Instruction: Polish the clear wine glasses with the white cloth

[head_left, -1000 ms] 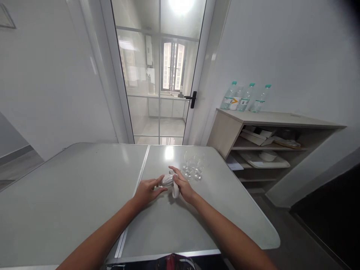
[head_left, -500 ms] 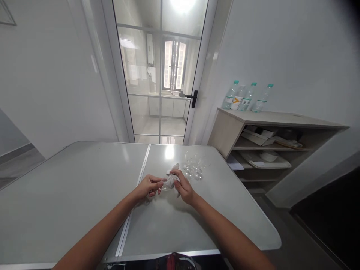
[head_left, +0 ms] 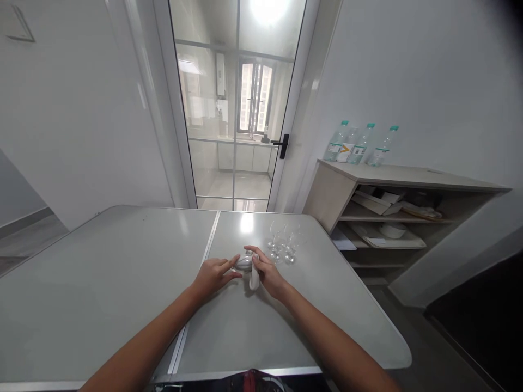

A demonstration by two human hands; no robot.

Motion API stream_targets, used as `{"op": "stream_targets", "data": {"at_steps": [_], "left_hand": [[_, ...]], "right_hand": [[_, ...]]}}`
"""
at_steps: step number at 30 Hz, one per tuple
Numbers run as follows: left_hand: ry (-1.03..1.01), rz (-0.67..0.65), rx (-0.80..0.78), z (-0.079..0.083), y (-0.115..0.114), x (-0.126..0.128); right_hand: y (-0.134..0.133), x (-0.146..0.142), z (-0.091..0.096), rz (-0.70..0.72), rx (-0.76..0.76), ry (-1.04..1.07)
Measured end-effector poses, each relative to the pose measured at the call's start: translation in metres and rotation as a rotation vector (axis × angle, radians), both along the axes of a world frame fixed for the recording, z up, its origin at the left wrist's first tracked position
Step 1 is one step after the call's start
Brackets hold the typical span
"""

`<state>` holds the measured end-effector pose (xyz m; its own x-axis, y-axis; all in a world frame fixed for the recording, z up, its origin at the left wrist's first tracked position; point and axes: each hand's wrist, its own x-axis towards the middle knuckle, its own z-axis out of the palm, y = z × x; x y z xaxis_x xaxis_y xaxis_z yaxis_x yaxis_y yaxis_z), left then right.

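Over the grey table (head_left: 122,272), my left hand (head_left: 212,275) pinches the near end of a clear stemmed glass (head_left: 244,263) held sideways. My right hand (head_left: 267,272) is closed on a white cloth (head_left: 254,277) that wraps the glass's far side. Just beyond my right hand, several clear stemmed glasses (head_left: 284,245) stand upright together on the table.
A glass door (head_left: 237,109) with a black handle (head_left: 281,146) is behind the table. A low wooden shelf unit (head_left: 400,212) on the right carries three water bottles (head_left: 359,146) on top and plates and papers inside. The table's right edge (head_left: 379,316) borders a dark floor.
The glass was lifted and turned between my hands half a second ago; now both hands sit lower again, with the cloth hanging down from my right hand.
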<state>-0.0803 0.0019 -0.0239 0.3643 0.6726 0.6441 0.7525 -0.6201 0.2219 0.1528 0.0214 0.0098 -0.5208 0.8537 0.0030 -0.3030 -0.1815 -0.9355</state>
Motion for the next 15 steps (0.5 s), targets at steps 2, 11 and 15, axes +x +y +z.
{"op": "stream_targets", "data": {"at_steps": [2,11,15], "left_hand": [[-0.066,0.001,-0.07,0.003,-0.001,0.002],[-0.558,-0.122,-0.726,0.026,-0.006,0.012],[-0.567,-0.093,-0.719,0.023,-0.007,0.016]], "right_hand": [[0.0,0.005,0.003,0.049,0.017,0.031],[0.01,0.03,0.014,0.271,0.362,-0.15],[0.009,0.023,0.015,0.134,0.636,-0.408]]}}
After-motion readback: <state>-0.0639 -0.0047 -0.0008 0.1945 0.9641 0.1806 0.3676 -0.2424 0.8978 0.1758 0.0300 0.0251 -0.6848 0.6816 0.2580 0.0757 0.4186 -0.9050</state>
